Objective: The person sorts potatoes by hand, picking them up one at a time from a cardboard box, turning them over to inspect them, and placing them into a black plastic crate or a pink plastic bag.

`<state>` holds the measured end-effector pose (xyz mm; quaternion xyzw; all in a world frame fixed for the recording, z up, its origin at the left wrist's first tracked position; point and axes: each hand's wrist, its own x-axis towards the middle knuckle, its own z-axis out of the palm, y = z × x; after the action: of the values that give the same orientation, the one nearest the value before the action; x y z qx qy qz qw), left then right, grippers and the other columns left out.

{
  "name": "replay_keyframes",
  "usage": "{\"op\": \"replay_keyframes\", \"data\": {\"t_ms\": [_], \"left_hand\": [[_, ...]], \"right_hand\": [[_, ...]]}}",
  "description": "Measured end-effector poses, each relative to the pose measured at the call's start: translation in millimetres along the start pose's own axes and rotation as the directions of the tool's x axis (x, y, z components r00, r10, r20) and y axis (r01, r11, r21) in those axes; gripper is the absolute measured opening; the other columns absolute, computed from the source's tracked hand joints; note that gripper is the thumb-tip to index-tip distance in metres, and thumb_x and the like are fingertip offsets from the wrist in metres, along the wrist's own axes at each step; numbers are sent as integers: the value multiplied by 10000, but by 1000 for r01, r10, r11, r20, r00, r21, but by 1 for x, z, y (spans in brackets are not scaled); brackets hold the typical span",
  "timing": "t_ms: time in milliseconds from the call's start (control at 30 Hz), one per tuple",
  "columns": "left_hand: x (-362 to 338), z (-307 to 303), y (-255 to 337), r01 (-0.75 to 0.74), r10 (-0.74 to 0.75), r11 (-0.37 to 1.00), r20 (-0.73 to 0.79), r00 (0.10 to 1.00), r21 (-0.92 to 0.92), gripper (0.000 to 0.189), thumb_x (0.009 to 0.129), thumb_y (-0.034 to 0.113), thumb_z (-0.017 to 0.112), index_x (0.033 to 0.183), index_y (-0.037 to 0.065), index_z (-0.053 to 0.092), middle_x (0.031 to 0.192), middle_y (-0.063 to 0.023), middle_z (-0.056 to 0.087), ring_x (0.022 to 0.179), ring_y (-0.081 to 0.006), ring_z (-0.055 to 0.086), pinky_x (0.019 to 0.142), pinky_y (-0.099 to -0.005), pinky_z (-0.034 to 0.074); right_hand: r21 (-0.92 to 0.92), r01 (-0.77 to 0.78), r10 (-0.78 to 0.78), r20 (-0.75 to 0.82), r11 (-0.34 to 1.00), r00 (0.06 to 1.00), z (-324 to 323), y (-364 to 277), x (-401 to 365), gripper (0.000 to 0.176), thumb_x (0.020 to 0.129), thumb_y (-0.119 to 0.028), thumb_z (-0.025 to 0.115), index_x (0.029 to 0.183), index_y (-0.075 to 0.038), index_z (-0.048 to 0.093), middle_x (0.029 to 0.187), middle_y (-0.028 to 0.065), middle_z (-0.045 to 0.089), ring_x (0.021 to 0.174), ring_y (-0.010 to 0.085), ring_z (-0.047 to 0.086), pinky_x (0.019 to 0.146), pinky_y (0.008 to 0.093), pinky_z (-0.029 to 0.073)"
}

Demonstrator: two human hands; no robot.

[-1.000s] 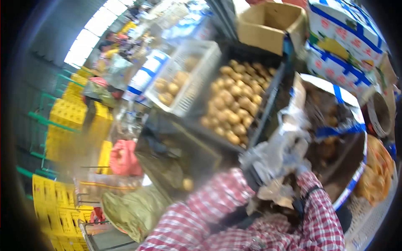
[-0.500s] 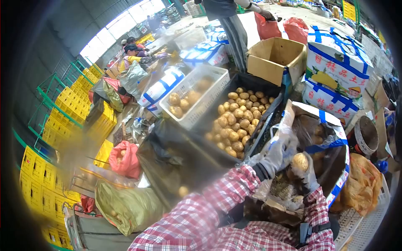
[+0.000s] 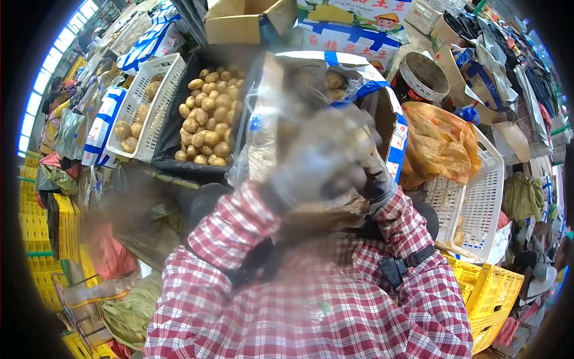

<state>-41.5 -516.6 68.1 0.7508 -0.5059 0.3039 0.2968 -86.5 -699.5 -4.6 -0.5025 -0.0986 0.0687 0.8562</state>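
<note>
My left hand (image 3: 311,176), in a grey glove, is over the near side of an open white carton (image 3: 388,90) with blue tape. Close beside it on the right, my right hand (image 3: 373,173) wears a dark and grey glove. Both hands are smeared by motion and a blurred patch on the lens, so what they hold, if anything, cannot be made out. Inside the carton, potatoes (image 3: 335,81) show under clear plastic. Left of the carton, a black-lined crate holds many potatoes (image 3: 209,116).
A white basket (image 3: 161,113) with potatoes stands at the left. On the right are an orange mesh bag (image 3: 439,143), a bucket (image 3: 421,78), white baskets (image 3: 478,197) and yellow crates (image 3: 487,293). An empty brown carton (image 3: 239,27) and stacked potato boxes (image 3: 353,39) stand ahead.
The view has turned right and down. My hands have come close together over the near side of the carton. The potato seen by my right hand can no longer be made out.
</note>
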Motion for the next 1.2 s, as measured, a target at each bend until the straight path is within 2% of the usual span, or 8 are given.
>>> {"op": "replay_keyframes", "data": {"t_ms": [67, 300, 400, 533, 700, 900, 1133, 1200], "left_hand": [[-11, 29, -8, 86, -90, 995, 125, 988, 42, 362, 873, 121, 538, 1228, 77, 593, 1211, -155, 586, 1151, -297, 550, 962, -405, 452], [-53, 42, -72, 618, -483, 782, 544, 686, -85, 361, 992, 278, 510, 1274, 57, 558, 1135, -145, 636, 1071, -270, 601, 935, -342, 490], [-54, 32, -39, 691, -515, 185, 529, 674, -699, 443, 1020, 389, 461, 1277, 40, 548, 1109, -110, 642, 962, -195, 632, 833, -307, 527], [-11, -3, -17, 623, -460, -357, 711, 531, -696, 551, 978, 500, 511, 1268, 33, 555, 1098, -68, 642, 955, -125, 634, 791, -266, 540], [-28, 14, -29, 722, -555, -201, 684, 472, -662, 668, 926, 560, 557, 1308, 15, 505, 1146, -102, 637, 1026, -199, 616, 902, -327, 498], [-41, 11, -32, 627, -443, 595, 445, 778, -503, 717, 848, 382, 743, 1363, -1, 424, 1215, -130, 589, 1096, -189, 580, 900, -328, 499], [-39, 22, -21, 651, -537, 216, 468, 702, -728, 698, 814, 270, 778, 1349, 2, 419, 1243, -117, 555, 1100, -186, 573, 883, -335, 513], [-41, 21, -28, 653, -532, 374, 425, 732, -658, 589, 831, 209, 751, 1301, -7, 470, 1193, -115, 579, 1061, -189, 588, 838, -349, 529]], "right_hand": [[339, 4, 10, -40, 941, 999, 8, 7, -3, 667, 883, -275, 683, 1438, -103, 356, 1342, 95, 500, 1214, 244, 528, 1038, 412, 441], [329, -85, 124, -99, 941, 987, -13, 6, 9, 631, 910, -305, 652, 1436, -86, 381, 1363, 128, 530, 1215, 278, 556, 1012, 456, 470], [219, -84, 125, -183, 972, 975, -5, 7, 12, 578, 945, -310, 608, 1430, -85, 389, 1358, 125, 532, 1196, 261, 570, 993, 427, 486], [-205, -94, 62, -158, 974, 985, -5, -4, 23, 825, 877, -150, 695, 1526, -111, 187, 1334, 91, 531, 1184, 214, 554, 1009, 360, 463], [-401, 41, -51, -14, 915, 999, -2, -8, 21, 1112, 643, -3, 868, 1507, -75, 172, 1366, 133, 445, 1215, 218, 515, 1016, 350, 471], [-88, -23, 15, -96, 996, 995, -2, -6, 12, 862, 712, -155, 839, 1389, -20, 323, 1293, 131, 514, 1166, 222, 553, 954, 367, 515], [90, -254, 246, 92, 963, 965, -9, -5, 16, 894, 769, -306, 794, 1437, -15, 277, 1327, 132, 508, 1148, 238, 571, 935, 379, 519], [153, -266, 248, 129, 952, 960, -6, -5, 15, 917, 776, -333, 790, 1457, -33, 255, 1345, 125, 494, 1160, 238, 565, 955, 381, 507]]}}
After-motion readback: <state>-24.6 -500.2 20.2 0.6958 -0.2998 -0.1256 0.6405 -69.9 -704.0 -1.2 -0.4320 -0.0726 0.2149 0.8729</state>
